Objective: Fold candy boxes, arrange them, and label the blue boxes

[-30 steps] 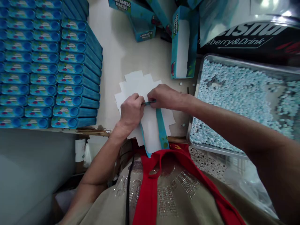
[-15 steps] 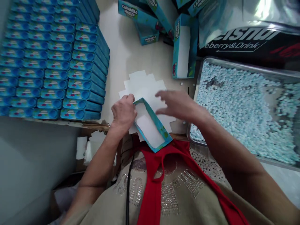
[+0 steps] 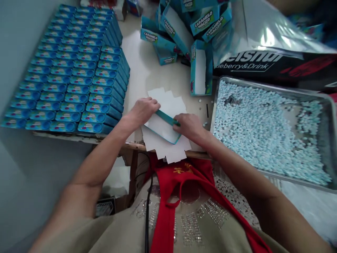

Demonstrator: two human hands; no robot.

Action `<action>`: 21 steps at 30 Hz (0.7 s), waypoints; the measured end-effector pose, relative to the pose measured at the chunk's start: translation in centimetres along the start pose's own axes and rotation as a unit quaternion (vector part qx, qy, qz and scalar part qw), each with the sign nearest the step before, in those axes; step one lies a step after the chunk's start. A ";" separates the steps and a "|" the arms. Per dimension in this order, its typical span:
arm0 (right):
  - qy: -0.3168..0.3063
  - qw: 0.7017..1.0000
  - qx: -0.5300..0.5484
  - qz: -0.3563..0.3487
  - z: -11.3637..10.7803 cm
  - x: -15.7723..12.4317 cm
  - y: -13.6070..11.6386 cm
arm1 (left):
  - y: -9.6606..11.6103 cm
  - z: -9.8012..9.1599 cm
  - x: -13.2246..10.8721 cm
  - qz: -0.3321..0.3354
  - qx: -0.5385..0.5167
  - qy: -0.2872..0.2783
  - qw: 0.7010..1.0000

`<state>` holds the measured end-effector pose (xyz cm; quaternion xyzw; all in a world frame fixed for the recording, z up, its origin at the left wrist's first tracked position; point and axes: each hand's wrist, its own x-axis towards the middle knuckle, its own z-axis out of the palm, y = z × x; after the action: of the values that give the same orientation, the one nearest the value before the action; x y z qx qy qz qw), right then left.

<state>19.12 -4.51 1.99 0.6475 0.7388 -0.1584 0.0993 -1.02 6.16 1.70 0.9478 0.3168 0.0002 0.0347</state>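
Note:
A shallow blue cardboard box (image 3: pixel 162 127) with a white inside lies tilted over white notched card blanks (image 3: pixel 168 100) at the table's front edge. At its far left end, my left hand (image 3: pixel 144 109) is closed on the rim. My right hand (image 3: pixel 190 127) grips the opposite end, with its fingers bent over the green-blue side wall. The fingertips of both hands are partly hidden by the box walls.
Stacked blue packs (image 3: pixel 65 75) fill the left of the table. Open blue boxes (image 3: pixel 175 28) lie heaped at the back, one box (image 3: pixel 201 68) standing nearer. To the right, a metal tray (image 3: pixel 265 174) holds many small pale-blue candies (image 3: pixel 258 126). A dark printed carton (image 3: pixel 276 66) sits behind it.
My right hand has come down from above and closed on the box's right end. The box has swung away from my apron, lying more crosswise over the blanks. The view has shifted.

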 end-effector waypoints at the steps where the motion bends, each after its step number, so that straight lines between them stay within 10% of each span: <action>1: -0.008 1.000 -0.009 -0.001 -0.2 0.2 -0.1 | -0.3 0.4 0.4 0.016 0.000 -0.012 1.000; 21: -0.029 0.995 -0.015 -0.092 0.1 2.4 -2.2 | -1.2 1.8 0.6 0.152 0.093 -0.012 0.984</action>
<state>16.60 -2.57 1.24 0.5701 0.7944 -0.1744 0.1159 -1.25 7.33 -0.16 0.9840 0.1677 -0.0348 -0.0499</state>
